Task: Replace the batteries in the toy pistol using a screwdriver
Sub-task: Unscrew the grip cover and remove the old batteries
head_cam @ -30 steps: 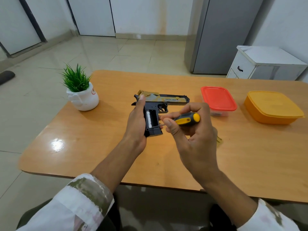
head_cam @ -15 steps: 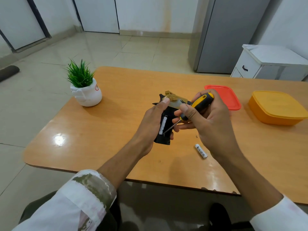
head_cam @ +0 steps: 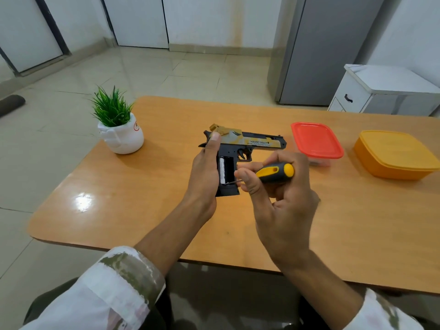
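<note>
The toy pistol [head_cam: 247, 141] is held over the tabletop [head_cam: 166, 206], muzzle to the right. Its grip is clasped from behind by the left hand [head_cam: 204, 172], with the thumb laid up against the rear of the slide. The grip's compartment is open and one battery [head_cam: 223, 171] is seen inside. Just right of the pistol, the screwdriver [head_cam: 276, 172] is pinched by the thumb and fingers of the right hand [head_cam: 283, 206], its tip set at the compartment's lower edge. Further right of the pistol stand a red-lidded box [head_cam: 315, 140] and a yellow box [head_cam: 392, 156]. A potted plant [head_cam: 119, 129] stands to its left.

Black-tan toy pistol [head_cam: 252, 142], grip open (battery [head_cam: 222, 172] inside); yellow-black screwdriver [head_cam: 273, 173] alongside
</note>
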